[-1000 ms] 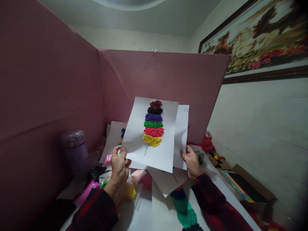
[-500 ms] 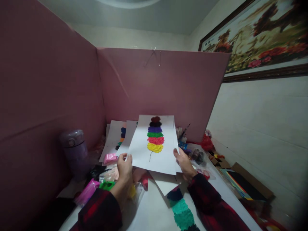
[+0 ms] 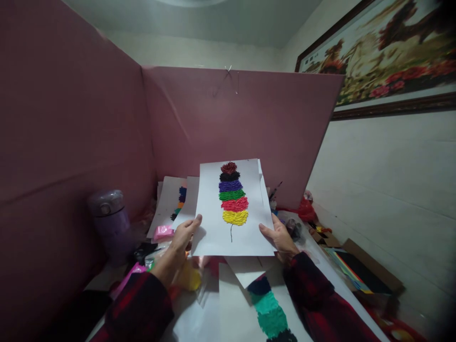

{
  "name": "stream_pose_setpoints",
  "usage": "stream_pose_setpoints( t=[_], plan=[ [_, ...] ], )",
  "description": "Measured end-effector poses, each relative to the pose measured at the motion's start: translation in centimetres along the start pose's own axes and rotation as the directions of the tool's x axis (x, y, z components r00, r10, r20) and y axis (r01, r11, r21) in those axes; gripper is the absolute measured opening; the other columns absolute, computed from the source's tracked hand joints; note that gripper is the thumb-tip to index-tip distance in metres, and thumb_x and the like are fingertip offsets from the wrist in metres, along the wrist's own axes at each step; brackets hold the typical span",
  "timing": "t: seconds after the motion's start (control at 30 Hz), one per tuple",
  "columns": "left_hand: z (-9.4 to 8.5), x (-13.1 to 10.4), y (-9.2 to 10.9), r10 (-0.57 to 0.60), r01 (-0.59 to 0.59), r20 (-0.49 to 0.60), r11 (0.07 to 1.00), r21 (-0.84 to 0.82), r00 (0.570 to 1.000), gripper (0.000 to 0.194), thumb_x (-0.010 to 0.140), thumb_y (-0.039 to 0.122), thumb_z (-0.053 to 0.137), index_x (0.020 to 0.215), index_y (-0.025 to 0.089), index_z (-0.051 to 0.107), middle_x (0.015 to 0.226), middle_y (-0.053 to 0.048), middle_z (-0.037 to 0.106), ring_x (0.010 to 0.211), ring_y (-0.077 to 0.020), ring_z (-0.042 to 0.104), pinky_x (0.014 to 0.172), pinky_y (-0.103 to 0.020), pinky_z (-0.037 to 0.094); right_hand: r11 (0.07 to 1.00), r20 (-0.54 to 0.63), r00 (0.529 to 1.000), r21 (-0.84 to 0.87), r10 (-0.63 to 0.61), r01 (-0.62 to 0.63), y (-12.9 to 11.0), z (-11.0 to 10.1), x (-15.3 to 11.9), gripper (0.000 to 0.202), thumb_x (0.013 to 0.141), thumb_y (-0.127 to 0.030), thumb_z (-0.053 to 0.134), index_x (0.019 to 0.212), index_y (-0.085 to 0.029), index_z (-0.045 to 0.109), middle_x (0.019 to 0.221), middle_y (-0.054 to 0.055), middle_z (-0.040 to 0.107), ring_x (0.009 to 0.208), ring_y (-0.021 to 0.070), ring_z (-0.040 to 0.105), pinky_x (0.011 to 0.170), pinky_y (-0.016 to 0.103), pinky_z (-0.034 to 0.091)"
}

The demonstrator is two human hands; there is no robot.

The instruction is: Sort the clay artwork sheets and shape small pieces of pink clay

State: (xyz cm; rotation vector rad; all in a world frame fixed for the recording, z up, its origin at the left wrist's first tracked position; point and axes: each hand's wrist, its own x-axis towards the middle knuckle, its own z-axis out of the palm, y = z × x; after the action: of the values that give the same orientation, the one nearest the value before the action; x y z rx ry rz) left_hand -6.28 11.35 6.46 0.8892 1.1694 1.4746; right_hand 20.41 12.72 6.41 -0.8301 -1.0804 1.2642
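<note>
While both hands lift a white sheet [image 3: 217, 228] above a cluttered table [image 3: 228, 313], the nearest thing in view is another sheet [image 3: 270, 308] lying flat, bearing stacked patches of dark blue, teal and green. Dark red sleeves frame it on either side. Just left of it sit yellow and pink packets [image 3: 188, 280], some in clear wrapping.

The held sheet stands nearly upright, facing the camera, above the near middle of the table. Down its centre runs a column of textured colour bands [image 3: 233, 194]: yellow lowest, then red, green, purple, black and dark red on top, with a thin dark stem below the yellow.

The left hand [image 3: 181, 237] takes the sheet's lower left edge. Its fingers [image 3: 194, 222] are only loosely curled, the tips pressed against the paper's rim, with the rest of the hand below and left of the sheet. The right hand [image 3: 281, 237] takes the lower right edge, thumb lying on the front of the paper and fingers hidden behind it, pinching the edge. A second white sheet peeks out just behind the right side.

Farther left, a purple lidded flask [image 3: 110, 223] stands by a pink partition [image 3: 235, 118]. More white sheets [image 3: 174, 199] lean behind the held one. Far right, a framed picture [image 3: 384, 52] hangs on the wall.
</note>
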Motion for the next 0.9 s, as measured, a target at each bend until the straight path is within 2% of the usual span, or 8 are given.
stream_pose_setpoints(
  t=[0.13,0.27,0.43,0.6,0.7,0.8,0.9],
  plan=[
    [0.1,-0.5,0.5,-0.061,0.084,0.27,0.994,-0.074,0.961,0.041,0.065,0.047,0.074,0.085,0.012,0.063,0.062,-0.006,0.062,0.046,-0.0162,0.057,0.042,-0.026,0.045,1.0,0.04,0.999,0.013,0.006,-0.007,-0.4,0.4,-0.4,0.067,0.062,-0.031,0.076,0.122,-0.021,0.048,0.102,0.009,0.07,0.089,0.0275,0.068,0.077,0.04,0.054],
    [0.2,-1.3,1.0,-0.082,0.118,0.299,0.988,-0.105,0.951,0.044,0.068,0.045,0.073,0.096,0.013,0.062,0.069,-0.008,0.065,0.047,-0.0187,0.06,0.042,-0.029,0.047,1.0,0.044,0.999,-0.008,-0.011,0.011,-0.6,1.0,-1.0,0.069,0.063,-0.036,0.074,0.125,-0.025,0.047,0.106,0.008,0.069,0.089,0.0273,0.068,0.073,0.039,0.055],
    [0.3,-1.5,1.3,-0.083,0.111,0.239,0.989,-0.103,0.967,0.044,0.067,0.044,0.074,0.096,0.014,0.06,0.068,-0.008,0.065,0.046,-0.0179,0.059,0.043,-0.029,0.048,1.0,0.042,0.999,-0.019,-0.004,0.005,-0.5,1.1,-1.1,0.073,0.063,-0.04,0.075,0.128,-0.026,0.045,0.109,0.009,0.068,0.089,0.0271,0.067,0.07,0.037,0.055],
    [0.1,-0.8,0.6,-0.025,0.052,0.218,0.992,-0.119,0.976,0.053,0.062,0.036,0.079,0.105,0.013,0.059,0.08,-0.011,0.068,0.055,-0.019,0.063,0.052,-0.031,0.052,1.0,0.079,0.997,-0.027,0.009,-0.007,-0.4,0.9,-1.1,0.068,0.063,-0.04,0.075,0.123,-0.025,0.048,0.109,0.009,0.068,0.087,0.0255,0.067,0.072,0.036,0.054],
    [0.3,-0.7,0.7,0.005,0.016,0.195,0.994,-0.107,0.981,0.053,0.059,0.034,0.081,0.103,0.013,0.06,0.075,-0.009,0.068,0.055,-0.0189,0.063,0.052,-0.031,0.053,0.999,0.117,0.993,-0.041,0.004,0.001,-0.7,1.0,-1.1,0.063,0.065,-0.038,0.074,0.121,-0.023,0.05,0.109,0.009,0.068,0.09,0.0243,0.066,0.075,0.034,0.053],
    [0.7,-1.0,1.9,0.06,-0.043,0.117,0.989,-0.143,0.991,0.052,0.056,0.034,0.082,0.098,0.013,0.061,0.072,-0.006,0.068,0.051,-0.0167,0.061,0.049,-0.029,0.051,0.989,0.103,0.993,-0.128,-0.06,0.073,-1.1,0.7,-0.7,0.055,0.07,-0.043,0.069,0.118,-0.023,0.052,0.109,0.008,0.067,0.091,0.0224,0.065,0.067,0.03,0.053],
    [0.9,-1.4,4.0,0.203,-0.212,-0.064,0.956,-0.2,0.977,0.049,0.052,0.032,0.083,0.094,0.015,0.063,0.073,-0.003,0.069,0.052,-0.0151,0.061,0.052,-0.028,0.051,0.917,-0.033,0.986,-0.373,-0.164,0.14,-1.4,-0.5,0.3,0.045,0.079,-0.048,0.057,0.114,-0.021,0.054,0.102,0.009,0.068,0.088,0.0225,0.065,0.055,0.027,0.049]
  ],
)
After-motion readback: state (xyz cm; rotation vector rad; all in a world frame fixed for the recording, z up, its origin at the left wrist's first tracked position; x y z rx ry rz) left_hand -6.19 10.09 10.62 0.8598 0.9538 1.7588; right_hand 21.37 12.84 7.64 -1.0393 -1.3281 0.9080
